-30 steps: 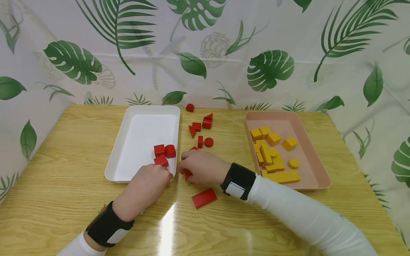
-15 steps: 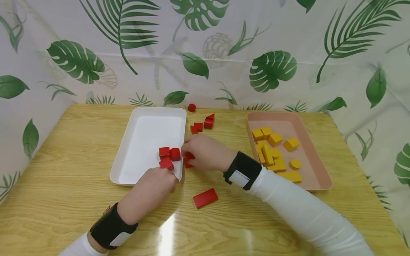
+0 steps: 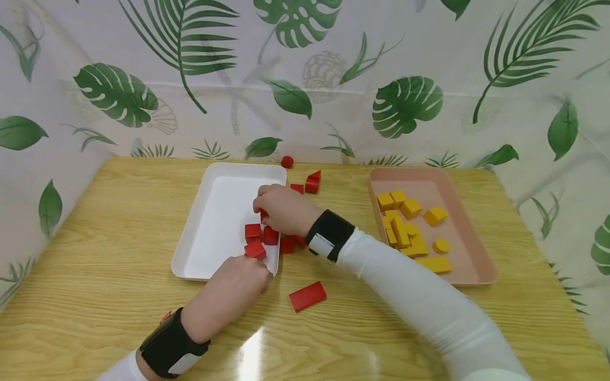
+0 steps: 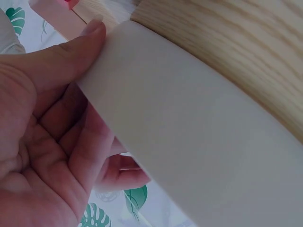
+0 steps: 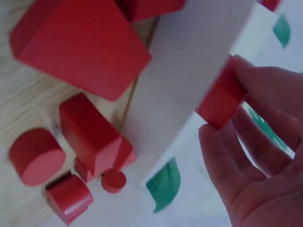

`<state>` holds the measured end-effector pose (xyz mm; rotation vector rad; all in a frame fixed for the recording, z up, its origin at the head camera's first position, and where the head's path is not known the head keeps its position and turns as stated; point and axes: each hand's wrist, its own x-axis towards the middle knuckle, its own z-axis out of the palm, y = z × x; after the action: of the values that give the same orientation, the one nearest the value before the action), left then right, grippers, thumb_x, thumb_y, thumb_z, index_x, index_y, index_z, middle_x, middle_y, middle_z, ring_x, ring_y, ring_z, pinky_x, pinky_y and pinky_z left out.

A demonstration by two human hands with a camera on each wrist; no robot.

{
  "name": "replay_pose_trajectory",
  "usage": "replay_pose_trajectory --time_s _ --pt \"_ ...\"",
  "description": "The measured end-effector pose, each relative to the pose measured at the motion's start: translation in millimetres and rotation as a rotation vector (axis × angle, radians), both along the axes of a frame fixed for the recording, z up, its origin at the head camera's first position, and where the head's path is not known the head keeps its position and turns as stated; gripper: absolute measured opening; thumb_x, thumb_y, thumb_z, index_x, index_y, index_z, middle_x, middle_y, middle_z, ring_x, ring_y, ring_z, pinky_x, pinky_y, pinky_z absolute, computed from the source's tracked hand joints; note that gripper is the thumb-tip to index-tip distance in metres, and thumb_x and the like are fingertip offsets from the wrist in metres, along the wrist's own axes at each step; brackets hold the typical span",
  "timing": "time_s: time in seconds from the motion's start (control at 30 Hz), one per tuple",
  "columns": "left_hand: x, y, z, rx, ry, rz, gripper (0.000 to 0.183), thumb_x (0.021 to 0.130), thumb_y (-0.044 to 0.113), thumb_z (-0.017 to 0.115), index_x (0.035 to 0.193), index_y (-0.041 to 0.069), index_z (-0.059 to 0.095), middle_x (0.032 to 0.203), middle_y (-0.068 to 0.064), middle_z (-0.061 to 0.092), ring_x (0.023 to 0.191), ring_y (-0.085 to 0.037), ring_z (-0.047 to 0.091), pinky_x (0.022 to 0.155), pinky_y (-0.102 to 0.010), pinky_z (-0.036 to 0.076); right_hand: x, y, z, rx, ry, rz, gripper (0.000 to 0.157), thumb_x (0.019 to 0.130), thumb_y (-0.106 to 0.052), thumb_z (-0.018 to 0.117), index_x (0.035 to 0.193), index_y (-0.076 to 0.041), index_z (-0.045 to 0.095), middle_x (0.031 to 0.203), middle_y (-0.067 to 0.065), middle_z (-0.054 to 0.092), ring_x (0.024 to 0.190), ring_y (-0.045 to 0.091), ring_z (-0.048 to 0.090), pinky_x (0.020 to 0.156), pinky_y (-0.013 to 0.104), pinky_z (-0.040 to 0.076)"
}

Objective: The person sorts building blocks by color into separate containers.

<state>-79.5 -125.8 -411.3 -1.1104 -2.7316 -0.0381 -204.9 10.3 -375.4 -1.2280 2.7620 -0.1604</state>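
Observation:
A red block [image 5: 221,101] is pinched between the thumb and fingers of my right hand [image 3: 288,209], over the right side of the white tray [image 3: 200,233]. Its exact shape is partly hidden by the fingers. My left hand [image 3: 238,283] grips the tray's near right corner; in the left wrist view the thumb [image 4: 80,52] lies on the outer wall with fingers behind the rim. Inside the tray sit a red cube [image 3: 252,233], a rounded red block [image 3: 270,236] and another red block [image 3: 255,249].
Red blocks [image 3: 287,245] lie against the tray's right wall, with several more behind. A flat red rectangular block [image 3: 307,296] lies nearer on the wooden table [image 3: 381,328]. At right stands a pink tray [image 3: 469,248] holding several yellow blocks [image 3: 432,264].
My right hand has taken a red block from the table beside the tray and carried it up and left over the tray. The white tray has shifted slightly right with my left hand.

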Motion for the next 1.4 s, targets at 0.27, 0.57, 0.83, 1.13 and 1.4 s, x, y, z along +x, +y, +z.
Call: replay_pose_trajectory --time_s 0.27,0.57,0.83,1.13,1.4 --pt "-0.4 1 -1.4 -0.023 -0.011 0.005 0.023 0.073 -0.001 0.059 0.059 0.017 0.055 0.051 0.007 0.033 0.049 -0.01 0.036 0.042 -0.026 0.034 -11.0 -12 -20.4 0.028 -0.072 -0.017 0.025 0.082 -0.02 0.063 0.107 -0.018 0.066 0.092 -0.002 0.054 0.083 0.011 0.048 0.073 0.019 0.04" --pt "-0.1 2 -1.3 -0.013 -0.01 -0.003 0.023 0.073 -0.001 0.059 0.058 0.017 0.054 0.05 0.008 0.033 0.048 -0.01 0.036 0.042 -0.025 0.033 -9.8 -13 -20.0 0.016 -0.096 -0.026 0.029 0.083 -0.021 0.063 0.111 -0.018 0.064 0.094 -0.003 0.054 0.082 0.011 0.048 0.071 0.018 0.04" --pt "0.1 1 -0.3 0.006 -0.012 0.011 0.019 0.074 0.003 0.062 0.061 0.015 0.056 0.052 0.006 0.034 0.05 -0.011 0.038 0.042 -0.025 0.034 -4.9 8 4.4 0.006 -0.058 -0.075 0.028 0.082 -0.026 0.064 0.11 -0.02 0.063 0.102 -0.003 0.056 0.083 0.01 0.048 0.072 0.02 0.042" --pt "-0.8 1 1.5 0.005 -0.014 0.015 0.023 0.073 0.0 0.058 0.059 0.017 0.053 0.051 0.006 0.033 0.049 -0.011 0.035 0.042 -0.026 0.033 12.5 36 0.2 0.08 -0.035 -0.101 0.017 0.08 -0.027 0.067 0.095 -0.022 0.064 0.088 -0.006 0.054 0.076 0.01 0.049 0.066 0.02 0.041" --pt "-0.1 2 1.5 0.019 -0.058 0.019 0.021 0.074 0.002 0.06 0.06 0.017 0.055 0.049 0.007 0.032 0.048 -0.01 0.035 0.042 -0.025 0.032 18.1 49 -18.5 0.071 -0.064 -0.093 0.034 0.076 -0.025 0.07 0.11 -0.023 0.065 0.104 -0.004 0.056 0.087 0.01 0.049 0.078 0.025 0.043"
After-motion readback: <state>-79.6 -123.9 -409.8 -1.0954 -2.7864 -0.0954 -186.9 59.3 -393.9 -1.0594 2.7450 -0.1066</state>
